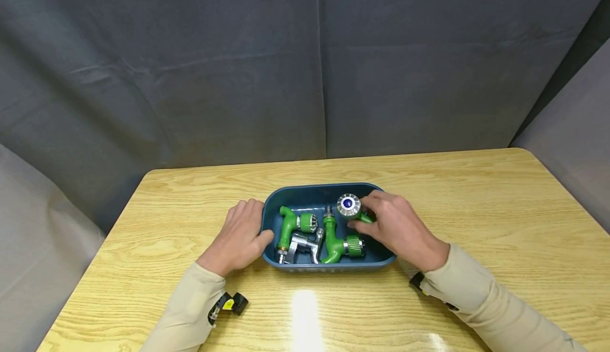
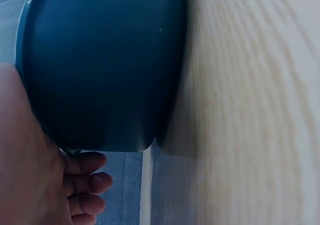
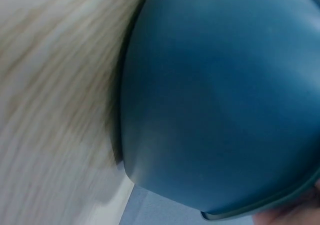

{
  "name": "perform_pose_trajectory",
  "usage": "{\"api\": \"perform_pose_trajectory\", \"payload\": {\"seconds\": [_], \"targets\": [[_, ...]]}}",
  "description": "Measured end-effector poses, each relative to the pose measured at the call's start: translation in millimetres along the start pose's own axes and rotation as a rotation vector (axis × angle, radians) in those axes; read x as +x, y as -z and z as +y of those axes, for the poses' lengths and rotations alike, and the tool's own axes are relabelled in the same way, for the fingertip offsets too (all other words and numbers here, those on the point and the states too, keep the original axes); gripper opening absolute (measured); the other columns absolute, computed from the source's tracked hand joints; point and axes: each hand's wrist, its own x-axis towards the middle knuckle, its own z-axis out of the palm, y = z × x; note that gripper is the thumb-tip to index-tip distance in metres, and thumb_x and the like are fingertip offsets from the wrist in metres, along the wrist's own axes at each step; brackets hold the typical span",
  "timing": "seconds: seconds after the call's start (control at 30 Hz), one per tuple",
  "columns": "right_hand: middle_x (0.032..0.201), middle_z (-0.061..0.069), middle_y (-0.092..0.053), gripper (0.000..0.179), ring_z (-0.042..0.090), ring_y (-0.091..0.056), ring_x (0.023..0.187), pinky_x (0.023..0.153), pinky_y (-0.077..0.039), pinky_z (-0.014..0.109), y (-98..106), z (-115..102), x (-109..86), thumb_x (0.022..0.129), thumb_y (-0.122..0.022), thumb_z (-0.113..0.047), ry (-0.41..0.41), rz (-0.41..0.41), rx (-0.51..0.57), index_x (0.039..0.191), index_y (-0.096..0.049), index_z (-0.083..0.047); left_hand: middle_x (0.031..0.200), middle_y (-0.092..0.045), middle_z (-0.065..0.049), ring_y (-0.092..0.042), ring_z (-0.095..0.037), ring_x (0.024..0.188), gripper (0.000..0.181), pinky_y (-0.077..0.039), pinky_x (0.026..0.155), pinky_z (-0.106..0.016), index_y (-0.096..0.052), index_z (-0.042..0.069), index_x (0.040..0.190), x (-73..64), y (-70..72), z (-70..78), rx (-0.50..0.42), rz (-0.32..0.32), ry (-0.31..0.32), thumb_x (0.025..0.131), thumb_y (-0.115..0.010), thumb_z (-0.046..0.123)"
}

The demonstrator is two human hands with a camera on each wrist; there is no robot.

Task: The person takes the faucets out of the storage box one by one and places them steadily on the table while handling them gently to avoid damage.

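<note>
Tap [image 1: 349, 207] is showing knob-up, right end of bin [image 1: 329, 268] | right hand [image 1: 399, 226] is pinching it | left hand [image 1: 240, 238] is holding left end | step: picking or placing, can't tell | next: likely needing steady pinch

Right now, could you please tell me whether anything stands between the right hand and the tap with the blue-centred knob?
Nothing visible does: the right hand grips the blue-centred tap directly, and the green tap in the middle of the bin lies outside that grip.

A light wood-grained table [image 1: 476, 209] with rounded far corners carries a dark blue bin [image 1: 329, 268].
</note>
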Motion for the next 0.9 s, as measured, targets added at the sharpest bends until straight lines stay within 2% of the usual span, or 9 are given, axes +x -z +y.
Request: {"api": "perform_pose_trajectory", "payload": {"seconds": [0.23,0.47,0.7,0.9], "targets": [[0.064,-0.004,-0.06,0.025,0.001,-0.049,0.057,0.053,-0.043,0.018,1.4,-2.4,0.1,0.077,-0.09,-0.026,0.035,0.043,-0.003,0.072,-0.07,-0.012,0.094,-0.045,-0.004,-0.034,-0.022,0.09,0.032,-0.03,0.089,-0.04,-0.053,0.004,0.113,-1.6,0.6,-1.6,0.004,-0.002,0.0,0.088,-0.054,0.025],[0.072,0.003,-0.07,0.022,0.005,-0.059,0.059,0.054,-0.05,0.021,2.2,-1.6,0.1,0.079,-0.089,-0.022,0.042,0.08,-0.019,0.084,-0.077,-0.005,0.094,-0.045,-0.004,-0.034,-0.021,0.09,0.033,-0.03,0.09,-0.04,-0.053,0.004,0.114,-0.7,2.2,-2.7,0.007,0.002,-0.015,0.088,-0.053,0.025],[0.073,0.003,-0.069,0.024,0.009,-0.061,0.062,0.056,-0.052,0.025,4.7,1.1,-1.1,0.077,-0.09,-0.023,0.055,0.086,-0.038,0.082,-0.075,-0.005,0.093,-0.044,-0.003,-0.035,-0.022,0.09,0.033,-0.03,0.089,-0.039,-0.052,0.005,0.113,0.5,2.1,-2.5,0.005,0.005,-0.03,0.088,-0.051,0.027],[0.075,0.003,-0.073,0.024,0.008,-0.063,0.061,0.055,-0.051,0.022,5.8,0.7,-2.4,0.077,-0.09,-0.026,0.057,0.086,-0.025,0.082,-0.076,-0.007,0.093,-0.045,-0.003,-0.035,-0.021,0.089,0.032,-0.03,0.089,-0.039,-0.053,0.005,0.113,0.7,0.1,-2.7,-0.005,0.008,-0.028,0.088,-0.053,0.026]]}}
